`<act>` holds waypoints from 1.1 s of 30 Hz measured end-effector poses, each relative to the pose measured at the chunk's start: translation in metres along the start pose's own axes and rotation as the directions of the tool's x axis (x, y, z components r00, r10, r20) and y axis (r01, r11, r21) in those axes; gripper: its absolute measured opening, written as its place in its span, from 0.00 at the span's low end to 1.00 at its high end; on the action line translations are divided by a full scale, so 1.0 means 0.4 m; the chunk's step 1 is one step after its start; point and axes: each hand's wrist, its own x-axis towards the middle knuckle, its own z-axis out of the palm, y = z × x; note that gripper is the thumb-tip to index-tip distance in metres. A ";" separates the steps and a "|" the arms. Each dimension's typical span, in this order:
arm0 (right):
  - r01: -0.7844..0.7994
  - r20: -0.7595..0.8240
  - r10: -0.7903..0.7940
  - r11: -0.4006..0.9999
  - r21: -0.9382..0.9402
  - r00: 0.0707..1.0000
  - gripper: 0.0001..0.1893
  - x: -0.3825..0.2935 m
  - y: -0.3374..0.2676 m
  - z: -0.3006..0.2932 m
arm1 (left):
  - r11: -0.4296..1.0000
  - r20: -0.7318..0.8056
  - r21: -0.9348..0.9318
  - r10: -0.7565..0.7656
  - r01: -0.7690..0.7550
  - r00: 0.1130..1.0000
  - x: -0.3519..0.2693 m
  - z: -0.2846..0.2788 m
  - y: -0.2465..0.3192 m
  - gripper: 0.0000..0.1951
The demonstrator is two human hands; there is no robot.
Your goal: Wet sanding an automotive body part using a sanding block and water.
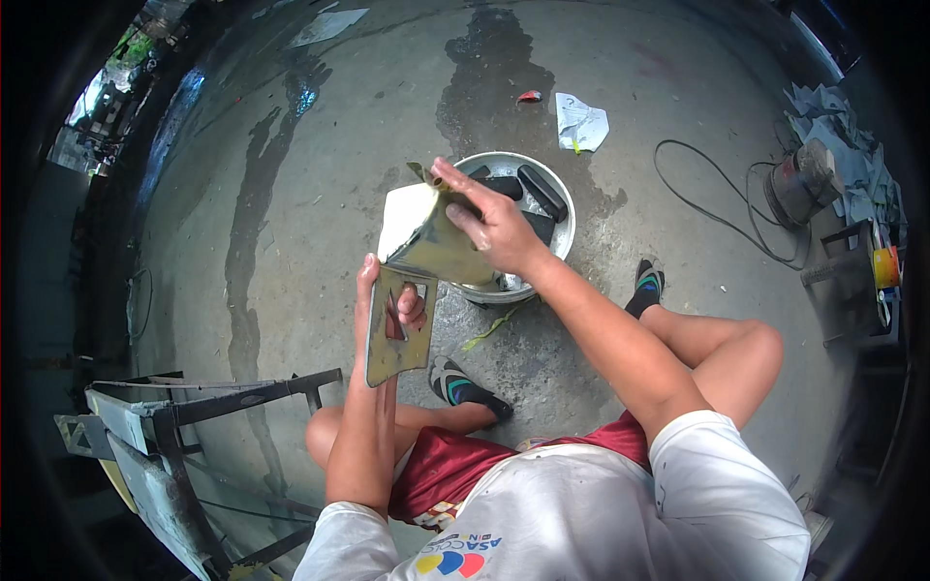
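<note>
Before me, above the bucket, is a bent olive-and-white part point(454, 247) with a flat flange point(396, 363) that has a cutout. My left hand point(412, 306) grips the flange, fingers showing through the cutout and thumb along its upper left edge. Across the upper right of the part lies my right hand point(501, 221), its fingers reaching to the far edge. Whether anything is under its palm is hidden. Below, a round whitish bucket point(572, 218) holds several dark blocks point(541, 190), partly covered by the part and my hand.
Dark wet streaks point(487, 65) mark the concrete floor. A torn paper point(581, 122) lies beyond the bucket. At right are a cable point(716, 156), a cylindrical container point(799, 181) and crumpled paper point(828, 116). A metal frame point(247, 396) stands close on my left.
</note>
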 end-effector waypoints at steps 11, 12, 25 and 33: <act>0.199 0.029 -0.205 0.892 -0.405 0.978 0.31 -0.010 -0.052 0.108 | 0.999 -0.046 -0.033 0.004 -0.005 0.999 -0.011 0.001 -0.005 0.30; 0.128 -0.057 -0.146 0.961 -0.244 0.988 0.32 -0.011 -0.061 0.110 | 0.999 -0.041 -0.032 0.010 -0.012 0.999 -0.006 0.001 -0.005 0.29; -0.776 0.149 0.762 0.622 0.104 0.630 0.19 0.115 0.118 -0.084 | 0.994 0.236 -0.110 0.051 -0.025 0.970 0.013 -0.078 0.055 0.30; -0.455 0.394 0.408 0.890 0.028 0.824 0.49 0.066 -0.078 -0.076 | 0.866 0.616 -0.431 0.078 0.252 0.784 0.007 -0.134 0.159 0.29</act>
